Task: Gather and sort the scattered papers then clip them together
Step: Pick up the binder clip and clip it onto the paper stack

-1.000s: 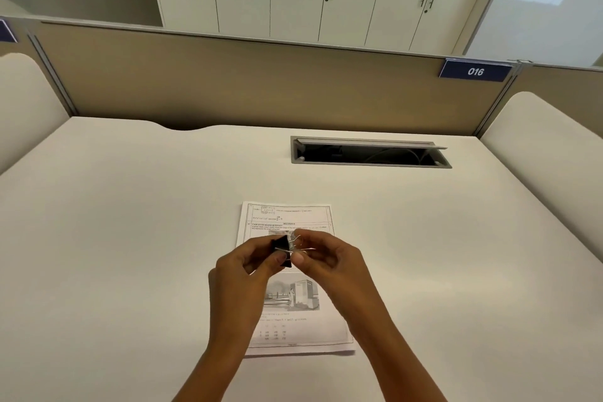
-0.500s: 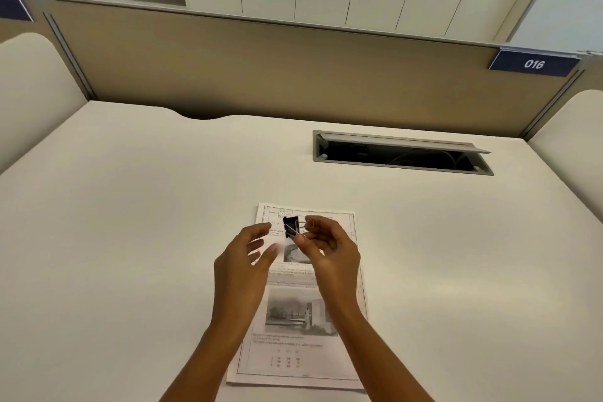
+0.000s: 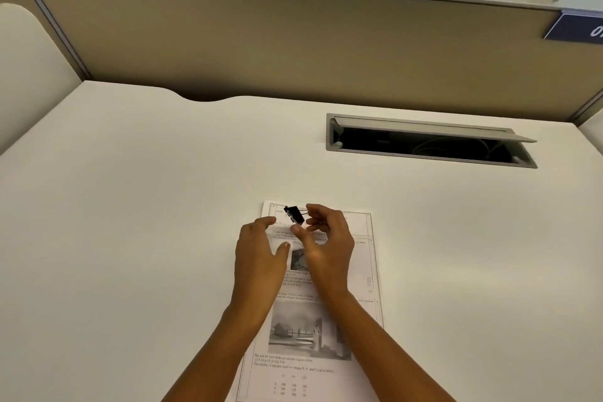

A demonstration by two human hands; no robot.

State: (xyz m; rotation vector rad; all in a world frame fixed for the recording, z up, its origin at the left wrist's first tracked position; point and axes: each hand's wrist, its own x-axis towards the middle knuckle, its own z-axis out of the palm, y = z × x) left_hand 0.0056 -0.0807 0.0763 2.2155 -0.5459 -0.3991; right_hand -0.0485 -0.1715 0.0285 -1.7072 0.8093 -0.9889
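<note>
I'm pinching binder clip (image 3: 294,214) with right hand (image 3: 326,248) above papers (image 3: 359,271), left hand (image 3: 257,258) relaxing open; desk hatch (image 3: 424,158) holding cables (image 3: 440,145).

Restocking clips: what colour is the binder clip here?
Black body, silver wire handles; the clip shows in the head view, pinched by the right hand.

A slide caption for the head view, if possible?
Right hand holds a binder clip over the papers; left hand open beside it.
</note>
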